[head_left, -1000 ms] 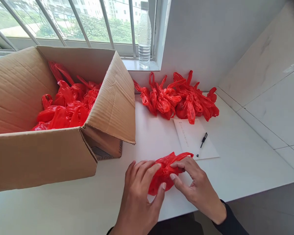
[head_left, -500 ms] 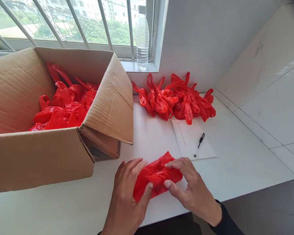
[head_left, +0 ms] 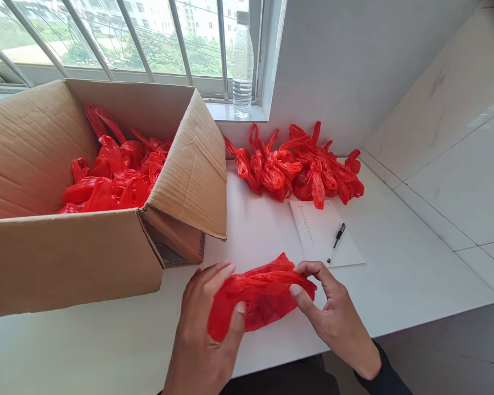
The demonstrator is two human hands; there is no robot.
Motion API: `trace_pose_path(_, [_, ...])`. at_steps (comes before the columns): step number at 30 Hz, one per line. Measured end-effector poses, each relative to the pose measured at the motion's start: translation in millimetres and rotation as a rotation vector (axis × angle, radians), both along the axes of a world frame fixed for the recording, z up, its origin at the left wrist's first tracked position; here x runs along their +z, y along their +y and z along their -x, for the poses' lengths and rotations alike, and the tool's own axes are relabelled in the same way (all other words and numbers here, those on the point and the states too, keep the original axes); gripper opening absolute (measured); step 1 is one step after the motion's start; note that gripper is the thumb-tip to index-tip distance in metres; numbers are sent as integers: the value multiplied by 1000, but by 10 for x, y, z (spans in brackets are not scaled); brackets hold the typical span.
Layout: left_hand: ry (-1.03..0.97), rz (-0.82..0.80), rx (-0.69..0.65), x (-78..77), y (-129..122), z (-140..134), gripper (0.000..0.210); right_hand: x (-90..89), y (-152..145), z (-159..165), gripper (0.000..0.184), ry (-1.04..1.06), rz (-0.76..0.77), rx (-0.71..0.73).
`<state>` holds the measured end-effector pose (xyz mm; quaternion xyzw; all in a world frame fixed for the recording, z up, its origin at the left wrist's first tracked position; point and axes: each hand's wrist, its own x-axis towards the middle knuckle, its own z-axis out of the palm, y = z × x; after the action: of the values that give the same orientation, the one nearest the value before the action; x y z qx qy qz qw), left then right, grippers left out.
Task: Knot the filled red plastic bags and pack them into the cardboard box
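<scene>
A red plastic bag point(head_left: 263, 299) is stretched out sideways between my hands, just above the white table's front part. My left hand point(head_left: 209, 323) grips its left end, with the thumb across the front and the fingers behind. At the other end, my right hand point(head_left: 329, 307) holds the bag between thumb and fingers. The upper edge of the bag lies in gathered folds, and faint printing shows through its front. Whatever may be inside the bag cannot be made out.
A large open cardboard box point(head_left: 74, 258) with several red bags stands at left. Several knotted red bags point(head_left: 275, 164) lie along the wall. A paper sheet point(head_left: 313, 233) with a black pen point(head_left: 340, 235) is on the table point(head_left: 415, 263). A water bottle point(head_left: 242, 71) stands on the windowsill.
My hands have moved apart, and the bag between them is now wider and flatter. The twisted gather at its middle has opened out into long folds.
</scene>
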<state>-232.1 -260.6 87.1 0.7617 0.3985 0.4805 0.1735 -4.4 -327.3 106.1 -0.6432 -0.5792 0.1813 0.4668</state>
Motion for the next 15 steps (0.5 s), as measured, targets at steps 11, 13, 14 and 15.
trace_pose_path(11, [-269, 108, 122, 67, -8, 61, 7, 23, -12, -135, 21, 251, -80, -76])
trace_pose_path(13, [-249, 55, 180, 47, -39, 94, 9, 26, -7, -163, 21, 301, -71, -40])
trace_pose_path(14, [-238, 37, 204, 44, -63, 105, 12, 27, -6, -166, 21, 310, -49, -28])
trace_pose_path(15, [-233, 41, 222, 49, -94, 112, 14, 30, -7, -162, 22, 307, -21, -17])
